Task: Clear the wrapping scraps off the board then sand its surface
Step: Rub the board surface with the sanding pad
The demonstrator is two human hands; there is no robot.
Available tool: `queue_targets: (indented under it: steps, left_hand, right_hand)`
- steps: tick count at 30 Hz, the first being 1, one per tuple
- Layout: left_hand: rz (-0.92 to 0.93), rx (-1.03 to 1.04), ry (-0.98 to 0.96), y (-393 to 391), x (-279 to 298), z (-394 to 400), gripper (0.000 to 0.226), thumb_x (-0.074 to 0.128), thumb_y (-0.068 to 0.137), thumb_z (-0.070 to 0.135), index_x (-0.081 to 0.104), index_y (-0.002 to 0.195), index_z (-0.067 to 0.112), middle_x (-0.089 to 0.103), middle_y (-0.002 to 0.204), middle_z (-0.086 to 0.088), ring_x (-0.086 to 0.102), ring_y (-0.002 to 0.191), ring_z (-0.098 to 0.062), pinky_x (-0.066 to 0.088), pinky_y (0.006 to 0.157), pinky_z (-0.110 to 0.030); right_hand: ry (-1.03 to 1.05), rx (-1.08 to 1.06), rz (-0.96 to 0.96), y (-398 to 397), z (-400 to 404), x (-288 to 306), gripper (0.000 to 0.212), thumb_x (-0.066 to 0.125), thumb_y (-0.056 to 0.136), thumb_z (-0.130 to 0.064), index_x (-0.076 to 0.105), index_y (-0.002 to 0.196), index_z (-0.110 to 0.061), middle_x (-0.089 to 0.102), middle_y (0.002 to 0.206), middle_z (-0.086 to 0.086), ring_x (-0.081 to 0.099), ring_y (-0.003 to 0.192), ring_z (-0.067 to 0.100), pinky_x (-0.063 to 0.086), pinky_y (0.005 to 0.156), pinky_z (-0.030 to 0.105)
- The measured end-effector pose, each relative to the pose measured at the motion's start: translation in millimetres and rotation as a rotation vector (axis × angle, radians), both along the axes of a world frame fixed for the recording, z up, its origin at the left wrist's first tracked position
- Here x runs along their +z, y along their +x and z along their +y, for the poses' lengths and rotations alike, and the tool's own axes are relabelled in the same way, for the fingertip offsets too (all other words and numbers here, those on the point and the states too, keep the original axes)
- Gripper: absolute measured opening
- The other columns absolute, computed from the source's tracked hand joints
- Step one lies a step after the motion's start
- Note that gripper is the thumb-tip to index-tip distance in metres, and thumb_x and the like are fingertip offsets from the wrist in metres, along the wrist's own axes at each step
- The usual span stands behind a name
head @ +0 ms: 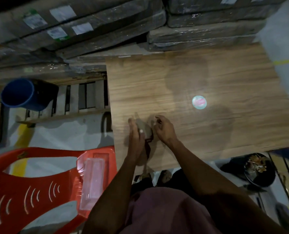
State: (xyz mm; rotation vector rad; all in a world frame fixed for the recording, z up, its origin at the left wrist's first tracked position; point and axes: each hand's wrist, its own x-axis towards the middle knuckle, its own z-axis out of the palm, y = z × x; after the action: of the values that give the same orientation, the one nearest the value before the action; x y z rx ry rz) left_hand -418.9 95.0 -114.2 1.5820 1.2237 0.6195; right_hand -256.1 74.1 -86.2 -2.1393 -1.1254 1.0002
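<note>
A wood-grain board (208,78) lies flat in front of me. A round green and pink sticker (199,102) sits on its middle. Near the board's front left part my left hand (135,134) grips a brownish folded piece, apparently sandpaper (144,130), with a dark strip hanging below it. My right hand (164,129) is just right of that piece, fingers curled and touching its edge. I cannot tell whether the right hand holds it.
Wrapped flat packages (93,26) are stacked behind the board. A blue bucket (20,93) lies at the left. A red plastic chair (39,183) carrying a clear box (93,181) stands at my left. A dark bin with scraps (257,168) is at the right.
</note>
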Motion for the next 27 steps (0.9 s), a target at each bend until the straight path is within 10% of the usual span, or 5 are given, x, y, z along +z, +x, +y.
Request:
queue_targets:
  steps: [5,10,14,22,27]
  left_hand:
    - [-0.088,0.197,-0.034,21.8,10.1,60.9,0.082,0.040,0.092,-0.017,-0.002,0.161,0.001,0.053,0.122,0.010,0.052,0.103,0.025,0.038,0.092,-0.005]
    - [0.051,0.326,-0.033,26.2,21.9,118.5,0.076,0.042,0.099,-0.006,0.012,0.165,0.016,0.062,0.135,-0.012,0.062,0.118,-0.021,0.045,0.097,-0.027]
    - [0.317,0.177,0.123,20.4,23.8,171.0,0.078,0.049,0.099,0.005,0.009,0.165,0.020,0.065,0.125,-0.027,0.062,0.090,-0.028,0.048,0.080,-0.038]
    - [0.713,-0.062,0.299,38.7,1.6,280.9,0.048,0.050,0.095,0.006,0.050,0.144,0.010,0.051,0.145,-0.014,0.047,0.136,-0.034,0.046,0.106,-0.048]
    - [0.701,0.016,0.302,43.1,-5.7,271.2,0.042,0.036,0.108,0.024,0.045,0.148,0.017,0.040,0.159,-0.006,0.025,0.154,-0.024,0.031,0.117,-0.049]
  right_hand:
    - [-0.071,0.191,-0.204,-10.8,12.7,-6.9,0.068,0.076,0.086,-0.046,0.047,0.143,-0.022,0.054,0.131,0.012,0.058,0.111,0.033,0.054,0.090,0.043]
    - [-0.015,0.089,-0.144,-10.3,55.7,-0.1,0.026,0.057,0.089,-0.034,0.057,0.115,-0.031,0.069,0.103,0.005,0.067,0.094,0.032,0.056,0.072,0.039]
    - [0.035,-0.041,-0.217,18.8,128.0,0.2,0.032,0.051,0.085,-0.031,0.059,0.116,-0.031,0.065,0.106,0.007,0.064,0.094,0.034,0.057,0.077,0.046]
    - [0.093,-0.055,-0.260,70.7,292.6,-4.4,0.036,0.061,0.087,-0.008,0.070,0.122,-0.014,0.068,0.121,0.018,0.061,0.113,0.041,0.052,0.094,0.042]
    - [0.193,0.037,-0.479,53.8,324.8,-17.5,0.059,0.061,0.089,-0.005,0.054,0.140,-0.033,0.052,0.136,0.006,0.048,0.124,0.030,0.045,0.100,0.044]
